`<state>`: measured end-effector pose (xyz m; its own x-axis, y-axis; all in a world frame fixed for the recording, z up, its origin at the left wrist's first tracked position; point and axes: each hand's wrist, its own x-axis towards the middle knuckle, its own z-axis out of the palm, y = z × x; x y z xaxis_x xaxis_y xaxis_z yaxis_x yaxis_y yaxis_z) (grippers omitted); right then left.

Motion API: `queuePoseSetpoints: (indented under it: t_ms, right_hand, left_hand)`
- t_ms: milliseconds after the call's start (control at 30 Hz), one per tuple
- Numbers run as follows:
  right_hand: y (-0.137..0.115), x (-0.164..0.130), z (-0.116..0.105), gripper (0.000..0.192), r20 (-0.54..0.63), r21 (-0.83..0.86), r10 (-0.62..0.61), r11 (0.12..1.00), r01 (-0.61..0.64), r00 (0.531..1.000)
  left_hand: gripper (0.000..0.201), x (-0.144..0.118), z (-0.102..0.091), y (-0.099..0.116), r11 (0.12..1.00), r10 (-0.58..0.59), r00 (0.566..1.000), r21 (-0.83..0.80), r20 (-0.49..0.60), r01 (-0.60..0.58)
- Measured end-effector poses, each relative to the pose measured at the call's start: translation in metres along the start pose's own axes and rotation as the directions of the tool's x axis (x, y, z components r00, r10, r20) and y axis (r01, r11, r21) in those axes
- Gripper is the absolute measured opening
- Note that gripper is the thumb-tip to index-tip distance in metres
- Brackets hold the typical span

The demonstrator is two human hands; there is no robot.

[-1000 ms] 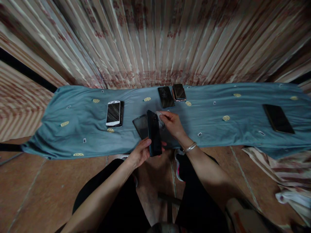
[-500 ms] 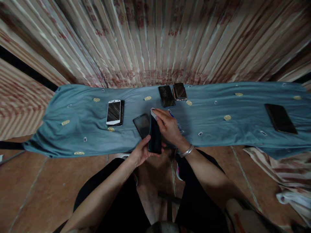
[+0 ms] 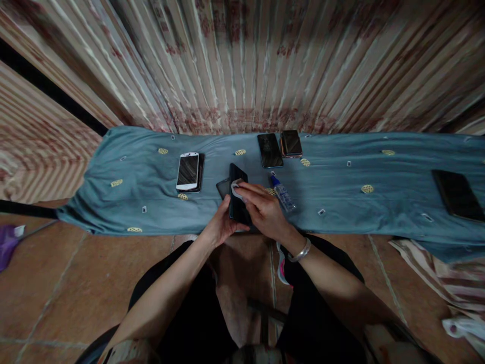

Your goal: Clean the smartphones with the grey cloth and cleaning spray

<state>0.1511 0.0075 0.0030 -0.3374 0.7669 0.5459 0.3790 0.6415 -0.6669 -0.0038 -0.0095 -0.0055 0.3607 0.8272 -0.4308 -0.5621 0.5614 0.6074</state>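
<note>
Head view. My left hand [image 3: 222, 225] was clamped on the lower part of a slim, dark, glossy, rectangular phone [image 3: 237, 206], which I held tilted above the near edge of the table, thumb along its side. My right hand [image 3: 267, 210] had its fingers together on a small, soft-looking white wipe [image 3: 235, 188], pressed flat against the phone's upward face. Just behind, partly covered, lay a flat dark phone with a dull sheen [image 3: 223, 188]. Beside my right hand: a clear plastic bottle with a pointed blue cap [image 3: 283, 194], on its side.

To the left, a white phone with rounded corners and a streaked black screen [image 3: 187, 172] overlapped a dark one. Near the far edge, a black glass phone [image 3: 270, 150] lay just beside a short stack of small dark phones [image 3: 291, 143]; a wide black slab [image 3: 457, 194] lay well apart, far right.

Surface: wrinkled blue-green cloth [image 3: 326, 184], printed with yellow ovals and small pale rectangles. Room: pleated beige curtain with reddish pattern [image 3: 242, 65] behind; brown tiled floor [image 3: 56, 298] below.
</note>
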Motion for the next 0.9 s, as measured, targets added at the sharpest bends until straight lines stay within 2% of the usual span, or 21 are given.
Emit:
queuePoseSetpoints:
  t_ms: [200, 433, 667, 800, 900]
  right_hand:
    - [-0.014, -0.004, 0.004, 0.043, -0.001, 0.046, -0.092, 0.995, 0.092, 0.996]
    - [-0.029, -0.006, 0.001, 0.032, -0.011, 0.038, -0.223, 0.974, 0.223, 0.975]
    - [-0.028, -0.007, -0.002, 0.031, 0.025, 0.088, -0.203, 0.976, 0.200, 0.979]
    - [-0.023, -0.006, -0.005, 0.030, 0.036, 0.091, -0.189, 0.978, 0.186, 0.981]
    - [-0.019, -0.006, -0.006, 0.030, 0.032, 0.125, -0.136, 0.983, 0.131, 0.990]
  left_hand:
    - [0.041, 0.000, -0.001, 0.008, 0.998, -0.006, 0.999, -0.066, -0.054, 0.003]
    - [0.043, 0.000, 0.005, 0.014, 0.989, -0.020, 0.994, -0.147, -0.109, 0.004]
    - [0.050, -0.002, 0.007, 0.022, 0.984, -0.031, 0.976, -0.178, -0.213, -0.007]
    - [0.048, -0.004, 0.010, 0.026, 0.987, -0.009, 0.983, -0.161, -0.186, -0.021]
    - [0.048, -0.005, 0.010, 0.026, 0.989, -0.001, 0.986, -0.147, -0.169, -0.024]
